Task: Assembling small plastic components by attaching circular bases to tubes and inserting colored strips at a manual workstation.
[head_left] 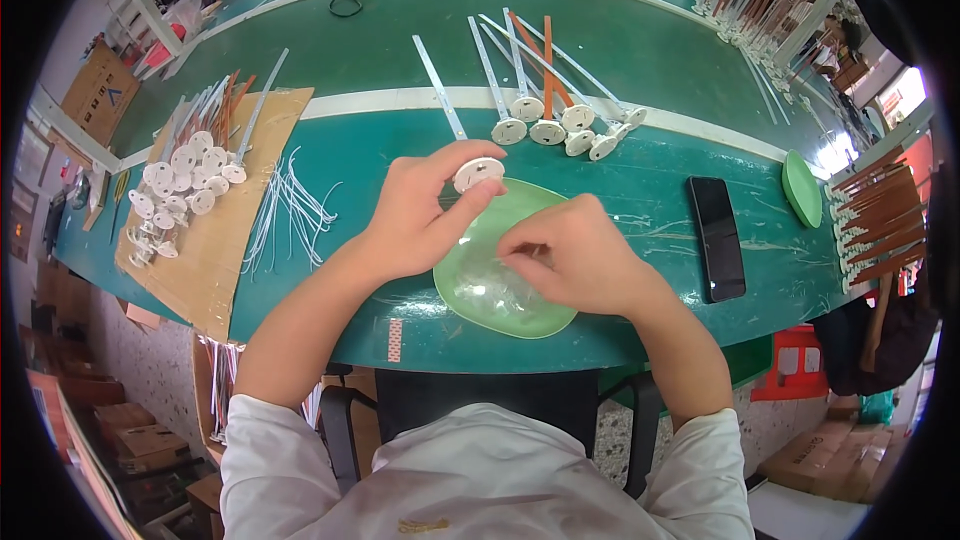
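Observation:
My left hand (415, 215) grips a white round disc (478, 175) between thumb and fingers. A thin pale strip (438, 88) rises behind that hand, seemingly joined to the disc. Over a green oval plate (548, 320), my right hand (585, 258) is closed in a pinch; anything between its fingertips is too small to make out. Small clear pieces seem to lie in the plate, blurred by glare. Beyond my hands lies a group of white discs (547, 132) with pale and orange-brown strips.
To the left, a cardboard sheet (215, 285) carries many disc-and-strip pieces, with loose white wires (290, 210) beside it. A black phone (716, 240) lies at right, near a second green plate (800, 188). More strip pieces (880, 225) are stacked at the right edge.

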The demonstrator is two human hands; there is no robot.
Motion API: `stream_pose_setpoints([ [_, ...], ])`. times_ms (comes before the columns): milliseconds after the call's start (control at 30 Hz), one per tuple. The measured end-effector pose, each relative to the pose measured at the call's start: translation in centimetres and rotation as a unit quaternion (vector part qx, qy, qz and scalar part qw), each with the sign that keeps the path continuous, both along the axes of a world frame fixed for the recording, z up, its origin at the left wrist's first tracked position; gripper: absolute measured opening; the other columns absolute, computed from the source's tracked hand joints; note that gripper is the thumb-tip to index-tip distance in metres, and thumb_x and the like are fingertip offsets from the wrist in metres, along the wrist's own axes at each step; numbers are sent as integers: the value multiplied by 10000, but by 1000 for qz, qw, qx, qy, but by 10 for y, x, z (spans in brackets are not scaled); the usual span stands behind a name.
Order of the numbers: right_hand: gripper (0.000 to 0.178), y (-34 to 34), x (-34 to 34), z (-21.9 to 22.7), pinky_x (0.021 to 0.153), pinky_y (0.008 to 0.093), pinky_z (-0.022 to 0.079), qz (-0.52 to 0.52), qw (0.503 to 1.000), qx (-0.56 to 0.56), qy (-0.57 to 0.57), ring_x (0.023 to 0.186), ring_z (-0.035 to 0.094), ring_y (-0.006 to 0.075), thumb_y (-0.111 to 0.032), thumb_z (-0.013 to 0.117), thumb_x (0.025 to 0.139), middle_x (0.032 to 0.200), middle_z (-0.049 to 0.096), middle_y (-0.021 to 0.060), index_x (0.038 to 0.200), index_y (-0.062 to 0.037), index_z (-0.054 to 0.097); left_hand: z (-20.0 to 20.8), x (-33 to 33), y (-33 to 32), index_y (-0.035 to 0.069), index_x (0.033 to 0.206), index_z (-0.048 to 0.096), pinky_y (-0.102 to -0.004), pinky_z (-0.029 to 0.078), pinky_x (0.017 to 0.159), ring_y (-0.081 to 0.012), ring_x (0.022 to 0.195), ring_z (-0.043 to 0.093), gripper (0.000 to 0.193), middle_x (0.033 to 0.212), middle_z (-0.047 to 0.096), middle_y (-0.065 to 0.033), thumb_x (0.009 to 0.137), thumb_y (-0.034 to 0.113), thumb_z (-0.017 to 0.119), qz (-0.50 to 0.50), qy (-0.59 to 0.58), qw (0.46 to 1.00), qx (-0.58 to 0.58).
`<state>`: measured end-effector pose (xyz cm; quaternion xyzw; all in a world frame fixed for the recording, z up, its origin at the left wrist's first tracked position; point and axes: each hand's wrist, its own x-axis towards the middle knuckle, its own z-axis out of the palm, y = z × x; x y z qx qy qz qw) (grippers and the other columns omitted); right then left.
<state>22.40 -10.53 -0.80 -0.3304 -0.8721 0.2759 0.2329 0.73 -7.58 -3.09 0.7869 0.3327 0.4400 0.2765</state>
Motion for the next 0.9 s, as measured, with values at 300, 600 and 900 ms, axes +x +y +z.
stream_pose_setpoints([
  [300, 64, 5, 3, 6, 664, 252, 559, -124, 953, -229, 152, 703, 693, 94, -22, 800, 796, 762, 744, 63, 836, 14, 766, 0, -2, -2, 55, 1040, 665, -269, 509, 696, -116, 751, 652, 195, 851, 704, -53, 908, 180, 735, -20, -76, 992, -103],
  [600, 169, 10, 5, 0, 682, 260, 574, -127, 886, -312, 318, 804, 710, 119, -107, 727, 919, 901, 748, 88, 994, 44, 737, 5, 1, -7, 63, 1018, 665, -259, 516, 742, -101, 795, 667, 233, 867, 709, -37, 831, 99, 800, -37, -108, 986, -122],
  [900, 128, 5, -3, -1, 677, 257, 565, -171, 926, -222, 251, 795, 696, 113, -74, 720, 911, 883, 736, 58, 989, 26, 735, 4, 3, -9, 55, 984, 663, -263, 530, 730, -101, 814, 684, 213, 875, 721, -39, 815, 53, 795, 11, -103, 991, -90],
])
